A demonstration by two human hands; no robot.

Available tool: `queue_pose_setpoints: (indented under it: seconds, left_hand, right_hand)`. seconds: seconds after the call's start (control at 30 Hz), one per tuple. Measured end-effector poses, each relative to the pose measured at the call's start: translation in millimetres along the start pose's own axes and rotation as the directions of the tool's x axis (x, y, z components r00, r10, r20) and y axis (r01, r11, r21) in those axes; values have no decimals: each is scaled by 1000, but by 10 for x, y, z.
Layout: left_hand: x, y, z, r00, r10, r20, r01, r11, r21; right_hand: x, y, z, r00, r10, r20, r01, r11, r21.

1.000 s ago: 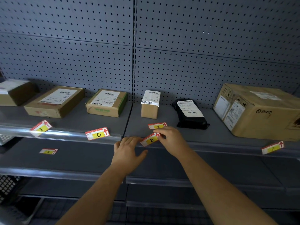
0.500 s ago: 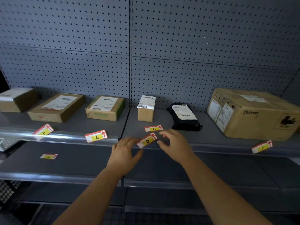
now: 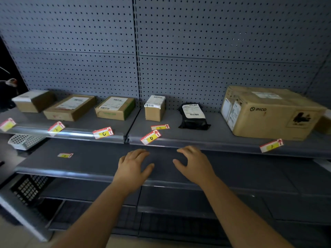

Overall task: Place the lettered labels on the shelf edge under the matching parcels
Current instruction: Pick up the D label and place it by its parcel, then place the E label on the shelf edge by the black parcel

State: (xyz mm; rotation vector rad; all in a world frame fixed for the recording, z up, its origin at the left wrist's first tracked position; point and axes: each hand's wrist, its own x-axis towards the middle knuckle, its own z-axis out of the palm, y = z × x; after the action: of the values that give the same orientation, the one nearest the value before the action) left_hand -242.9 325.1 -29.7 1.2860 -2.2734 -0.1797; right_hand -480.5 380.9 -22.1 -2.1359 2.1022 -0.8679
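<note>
Head view: my right hand [image 3: 194, 163], which a second ago pinched the D label [image 3: 151, 137], has let go and dropped below the shelf edge [image 3: 206, 142] alongside my left hand [image 3: 132, 165]. Both now hold nothing, fingers loosely spread. The D label sits tilted on that edge just above and between my hands, under the small upright carton [image 3: 155, 108], so I judge D placed. The E label [image 3: 160, 127] lies flat on the shelf just beyond D, up-left of my right hand and short of the black pouch [image 3: 193, 116], so it is likely next.
</note>
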Motion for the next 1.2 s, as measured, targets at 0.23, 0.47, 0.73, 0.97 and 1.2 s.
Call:
queue_pose_setpoints:
  seconds: [0.23,0.47,0.73,0.97,1.2]
  left_hand:
    - [-485,144,-50,998,-47,39,46,998,38]
    - [-778,166,-226,997,-67,46,65,997,51]
    - [-925,-29,-425,999,-36,25,36,999,-9]
    - [-1168,-607,-673,1000,-5,19,6,999,-48]
    - [-1288,-1096,-829,999,23,40,-20,997,-71]
  right_hand:
    - [-401,33,49,999,-2,32,0,997,73]
    - [-600,-197,41,999,-14,51,9,995,104]
    - [-608,-622,9,998,12,54,-16,998,61]
    - [-654,-1249,326,997,39,66,-41,999,24]
    - [-711,-1681,623,996,72,52,-72,997,3]
